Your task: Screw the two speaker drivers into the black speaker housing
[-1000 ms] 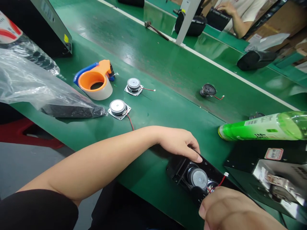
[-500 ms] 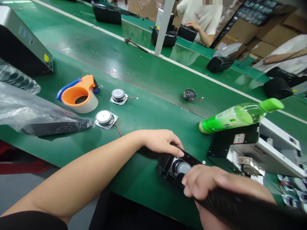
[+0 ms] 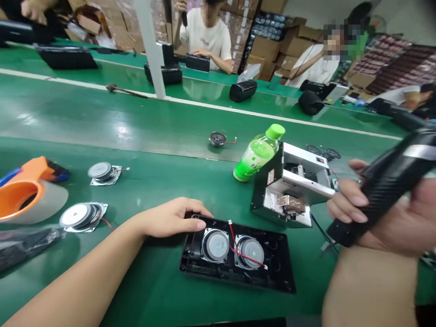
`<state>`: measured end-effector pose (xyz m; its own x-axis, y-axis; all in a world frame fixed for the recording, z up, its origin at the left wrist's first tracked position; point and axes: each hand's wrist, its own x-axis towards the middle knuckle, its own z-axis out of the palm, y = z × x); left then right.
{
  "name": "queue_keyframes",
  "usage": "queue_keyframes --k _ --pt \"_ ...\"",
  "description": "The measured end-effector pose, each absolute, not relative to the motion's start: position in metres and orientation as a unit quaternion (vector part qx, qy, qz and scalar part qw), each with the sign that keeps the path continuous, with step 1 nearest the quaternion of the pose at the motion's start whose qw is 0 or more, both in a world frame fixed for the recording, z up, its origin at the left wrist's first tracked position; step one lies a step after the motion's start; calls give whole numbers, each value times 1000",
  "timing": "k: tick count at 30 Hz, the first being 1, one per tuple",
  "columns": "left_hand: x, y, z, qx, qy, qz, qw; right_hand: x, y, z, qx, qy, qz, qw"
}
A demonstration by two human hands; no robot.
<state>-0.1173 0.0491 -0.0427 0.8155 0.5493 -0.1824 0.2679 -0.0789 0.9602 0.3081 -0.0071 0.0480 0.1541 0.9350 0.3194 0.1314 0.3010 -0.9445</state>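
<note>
A black plastic speaker housing [image 3: 218, 275] lies on the green bench with two speaker drivers [image 3: 218, 245] set in it side by side. Thin red wires with white plugs run across the drivers. My left hand [image 3: 180, 217] grips the housing's far left corner, thumb on top and fingers over the back edge. At the right, raised off the bench, my right hand [image 3: 384, 218] is wrapped round a black electric screwdriver [image 3: 391, 175] with a silver band. Its tip points down and left, apart from the housing.
Behind the housing stands a black and white machine [image 3: 269, 190], with a green-capped bottle [image 3: 255, 156] beside it. Loose drivers [image 3: 83, 217] and an orange tape dispenser [image 3: 25, 193] sit at left. Another driver [image 3: 217, 139] lies farther back. People work across the bench.
My right hand has lifted the screwdriver away from the housing, up and to the right, uncovering both drivers. My left hand stays on the housing. The view has turned right.
</note>
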Motion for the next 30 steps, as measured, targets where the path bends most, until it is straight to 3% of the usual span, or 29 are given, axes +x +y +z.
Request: queue_keyframes --k 3,12,26,30 --pt "-120 52 -46 722 276 136 619 321 -7 27 -429 -489 444 616" --pt "-123 53 -53 692 303 145 639 313 -11 14 -398 -456 509 613" --pt "-136 51 -61 686 283 144 654 311 -14 15 -381 -483 518 594" --pt "-141 36 -45 772 323 116 535 315 -15 13 -378 -506 515 579"
